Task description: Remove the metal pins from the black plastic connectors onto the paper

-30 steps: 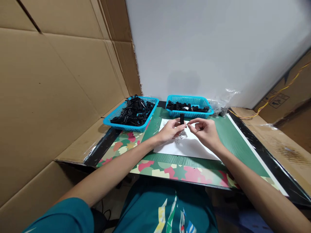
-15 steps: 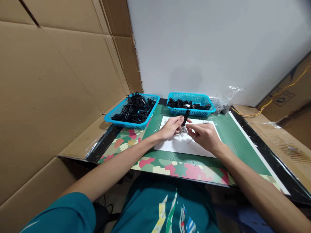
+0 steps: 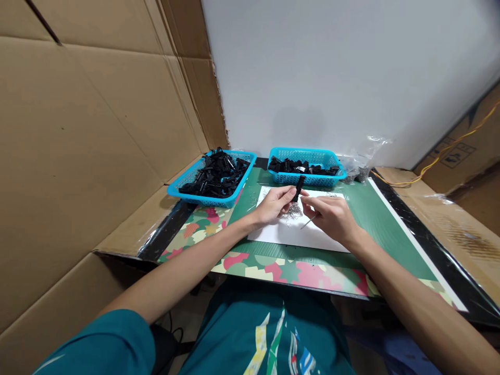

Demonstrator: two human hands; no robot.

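Between the fingers of my left hand point(image 3: 275, 202) is a narrow black plastic part point(image 3: 299, 186), held upright and tilted slightly right. My right hand point(image 3: 331, 214) is closed on a thin metal rod point(image 3: 308, 222), which sticks out below its fingers toward the lower left. The right fingertips are at the lower end of the black part; whether they pinch something small there, I cannot tell. Beneath both hands a heap of tiny silvery metal pieces point(image 3: 294, 211) lies on a white sheet point(image 3: 289, 235).
A blue basket point(image 3: 203, 200) piled with black parts stands at the left. Another blue basket point(image 3: 304, 179) with black parts is behind my hands. Clear plastic bags point(image 3: 357, 169) sit right of it. The green mat point(image 3: 386, 229) covers the table; cardboard point(image 3: 97, 130) walls the left side.
The black part has turned slightly in my left hand. My right fingertips have shifted a little, still close to it. The view has moved very slightly.
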